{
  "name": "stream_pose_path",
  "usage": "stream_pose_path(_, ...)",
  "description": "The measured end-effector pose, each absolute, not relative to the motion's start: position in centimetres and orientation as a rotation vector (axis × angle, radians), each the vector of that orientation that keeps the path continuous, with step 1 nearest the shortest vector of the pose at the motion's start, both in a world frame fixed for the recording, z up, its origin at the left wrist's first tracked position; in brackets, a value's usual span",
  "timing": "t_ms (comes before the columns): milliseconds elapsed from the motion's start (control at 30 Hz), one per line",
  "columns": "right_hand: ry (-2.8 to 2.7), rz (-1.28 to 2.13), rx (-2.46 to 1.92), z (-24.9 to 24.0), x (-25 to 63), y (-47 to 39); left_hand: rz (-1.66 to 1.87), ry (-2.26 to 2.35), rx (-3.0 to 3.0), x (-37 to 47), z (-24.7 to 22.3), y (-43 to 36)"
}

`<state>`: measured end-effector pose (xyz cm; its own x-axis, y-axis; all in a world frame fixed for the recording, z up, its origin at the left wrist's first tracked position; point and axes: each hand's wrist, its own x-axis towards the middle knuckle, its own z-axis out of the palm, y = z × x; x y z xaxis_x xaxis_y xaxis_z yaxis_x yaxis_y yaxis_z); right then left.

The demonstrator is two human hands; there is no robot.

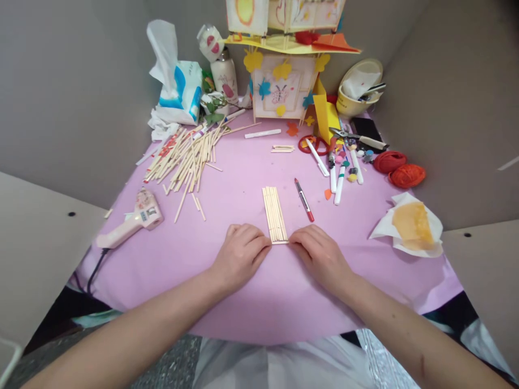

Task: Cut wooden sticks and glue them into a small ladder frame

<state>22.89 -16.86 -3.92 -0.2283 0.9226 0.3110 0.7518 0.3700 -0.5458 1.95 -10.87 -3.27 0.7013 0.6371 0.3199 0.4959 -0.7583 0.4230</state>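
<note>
Several thin wooden sticks (274, 213) lie side by side as a narrow panel on the pink-purple tablecloth. Across their near end lies a short crosswise stick (280, 242). My left hand (242, 251) pinches its left end between thumb and fingers. At its right end are the closed fingertips of my right hand (320, 254). A red-capped marker (304, 200) rests to the right of the panel. Beyond the panel, a few short sticks (283, 148) lie in a small group.
Loose sticks (194, 154) are piled at the back left, above a corded glue gun (135, 216). A decorated paper house (284, 81) stands at the back. Scissors (314, 145), pens, red yarn (406, 175) and a stained tissue (411, 224) are on the right.
</note>
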Motion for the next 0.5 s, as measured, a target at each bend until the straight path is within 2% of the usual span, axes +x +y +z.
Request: stream_pose_path(500,-1.954,0.408,-1.434,-4.06,23.24,-16.33,0.705,0.914,2.558,1.96,-3.74,-10.36)
